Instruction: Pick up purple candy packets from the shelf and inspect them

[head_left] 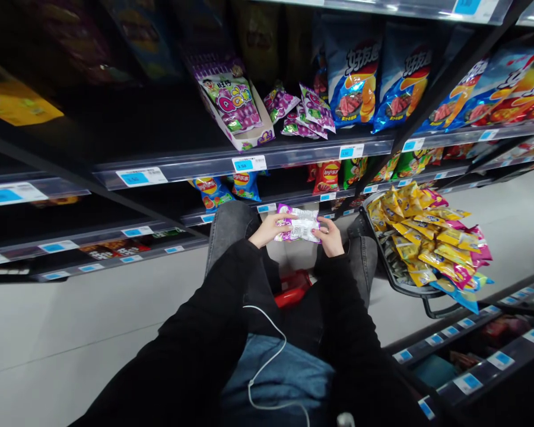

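Note:
Both hands hold one small white and purple snack packet between my knees, in front of the shop shelves. My left hand pinches its left end and my right hand grips its right end, fingers closed on it. The packet lies flat, back side up. Similar purple packets lie loose on the shelf above, beside an open display box of the same sweets.
A black basket heaped with yellow and pink snack packets stands on the floor at my right. Blue crisp bags fill the upper shelf. Price-tag rails run along the shelf edges. A red object lies between my legs.

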Demonstrator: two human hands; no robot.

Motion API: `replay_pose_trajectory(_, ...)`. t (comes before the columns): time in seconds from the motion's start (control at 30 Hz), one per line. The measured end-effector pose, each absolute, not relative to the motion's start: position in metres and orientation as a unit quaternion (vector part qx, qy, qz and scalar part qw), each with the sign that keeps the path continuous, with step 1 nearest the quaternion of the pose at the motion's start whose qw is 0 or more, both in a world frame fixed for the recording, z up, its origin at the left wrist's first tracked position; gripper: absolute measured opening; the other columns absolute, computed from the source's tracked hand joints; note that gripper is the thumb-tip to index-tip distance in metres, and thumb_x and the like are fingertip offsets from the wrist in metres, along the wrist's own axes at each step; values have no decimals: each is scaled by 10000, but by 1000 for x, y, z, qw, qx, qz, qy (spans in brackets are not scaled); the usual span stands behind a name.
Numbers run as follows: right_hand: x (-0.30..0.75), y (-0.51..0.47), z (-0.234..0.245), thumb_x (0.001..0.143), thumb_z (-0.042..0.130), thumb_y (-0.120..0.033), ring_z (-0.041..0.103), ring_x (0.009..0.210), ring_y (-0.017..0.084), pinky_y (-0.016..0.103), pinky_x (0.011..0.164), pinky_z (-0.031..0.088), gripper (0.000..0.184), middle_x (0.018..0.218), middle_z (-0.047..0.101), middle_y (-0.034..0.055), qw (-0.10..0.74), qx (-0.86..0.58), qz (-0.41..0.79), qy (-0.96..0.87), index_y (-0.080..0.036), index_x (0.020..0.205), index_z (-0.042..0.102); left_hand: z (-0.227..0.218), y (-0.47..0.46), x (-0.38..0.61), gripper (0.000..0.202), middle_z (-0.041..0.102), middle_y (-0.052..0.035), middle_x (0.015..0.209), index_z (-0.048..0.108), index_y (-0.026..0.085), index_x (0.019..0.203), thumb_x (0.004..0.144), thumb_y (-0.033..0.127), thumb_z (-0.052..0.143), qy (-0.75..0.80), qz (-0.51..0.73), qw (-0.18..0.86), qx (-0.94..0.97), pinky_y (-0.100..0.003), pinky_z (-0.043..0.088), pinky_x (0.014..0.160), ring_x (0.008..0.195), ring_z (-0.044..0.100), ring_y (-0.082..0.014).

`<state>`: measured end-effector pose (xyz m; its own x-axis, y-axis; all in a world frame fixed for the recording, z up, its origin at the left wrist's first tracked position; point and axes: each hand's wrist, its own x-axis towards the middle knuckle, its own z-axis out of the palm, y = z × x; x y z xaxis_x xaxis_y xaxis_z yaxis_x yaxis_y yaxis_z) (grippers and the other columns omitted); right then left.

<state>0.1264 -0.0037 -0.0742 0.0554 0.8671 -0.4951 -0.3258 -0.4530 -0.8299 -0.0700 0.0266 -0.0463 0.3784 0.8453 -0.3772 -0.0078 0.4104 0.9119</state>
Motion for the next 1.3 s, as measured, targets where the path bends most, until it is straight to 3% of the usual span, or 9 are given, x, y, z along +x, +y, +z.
replay_pose_trajectory(0.2, 129, -6, -78, 458, 735, -369, 404, 481, 5, 138, 493, 305, 605, 557, 505, -28, 478, -574, 607, -272, -89, 945, 511, -49, 27, -73, 660, 622, -114, 928, 594, 71, 1170, 585, 340, 737, 464, 273, 712, 451, -384, 579, 598, 700, 617, -176)
replay_pose_trajectory(0.3, 129, -7, -82, 507, 717, -385, 356, 468, -4, 138, 482, 272, 554, 530, 466, -40, 480, -557, 611, -292, -97, 932, 508, -50, 28, -75, 556, 636, -116, 1001, 645, 87, 1091, 612, 360, 717, 483, 271, 650, 520, -348, 554, 779, 838, 614, -178)
replay_pose_trajectory(0.4, 126, -6, -85, 513, 723, -367, 407, 533, -1, 138, 536, 321, 627, 601, 504, -30, 491, -545, 615, -289, -93, 1042, 527, -48, 29, -76, 474, 638, -92, 1063, 675, 107, 1013, 612, 357, 725, 500, 282, 576, 583, -308, 451, 976, 1012, 579, -184)
replay_pose_trajectory(0.5, 123, -5, -86, 461, 747, -343, 474, 613, 16, 161, 617, 394, 731, 690, 551, -12, 502, -556, 608, -263, -88, 1109, 525, -45, 30, -75, 483, 636, -80, 1093, 667, 120, 1044, 612, 326, 728, 500, 284, 557, 600, -307, 410, 1014, 1061, 563, -192)
replay_pose_trajectory(0.63, 122, -5, -83, 451, 745, -350, 495, 609, 29, 170, 619, 414, 684, 663, 540, -20, 527, -552, 597, -249, -105, 1038, 494, -44, 31, -76, 533, 613, -65, 1165, 648, 141, 1107, 612, 318, 737, 488, 306, 553, 602, -294, 364, 1065, 1135, 534, -191)
replay_pose_trajectory(1.03, 131, -6, -84, 499, 726, -341, 428, 561, -12, 117, 556, 361, 492, 636, 471, -40, 453, -560, 596, -354, -102, 819, 439, -55, 32, -76, 265, 606, -25, 878, 614, 119, 788, 549, 197, 697, 502, 284, 544, 609, -296, 414, 936, 886, 540, -134)
replay_pose_trajectory(1.17, 129, -6, -80, 485, 731, -300, 481, 638, 2, 129, 625, 419, 482, 708, 506, -20, 451, -551, 596, -371, -99, 840, 477, -55, 29, -73, 252, 532, -15, 818, 525, 113, 720, 553, 220, 680, 527, 286, 596, 534, -286, 492, 664, 690, 534, -109)
replay_pose_trajectory(1.23, 125, -6, -76, 464, 731, -297, 491, 635, 12, 143, 640, 428, 478, 688, 513, -13, 439, -564, 593, -371, -93, 829, 501, -54, 28, -71, 231, 501, -16, 842, 523, 108, 691, 561, 213, 683, 566, 294, 561, 527, -247, 467, 593, 664, 514, -90)
replay_pose_trajectory(1.3, 122, -5, -72, 457, 721, -316, 494, 624, 21, 157, 637, 429, 455, 681, 528, 0, 436, -579, 583, -367, -88, 787, 508, -54, 29, -71, 182, 489, -15, 829, 564, 102, 647, 550, 171, 702, 613, 294, 474, 560, -216, 440, 625, 693, 486, -73)
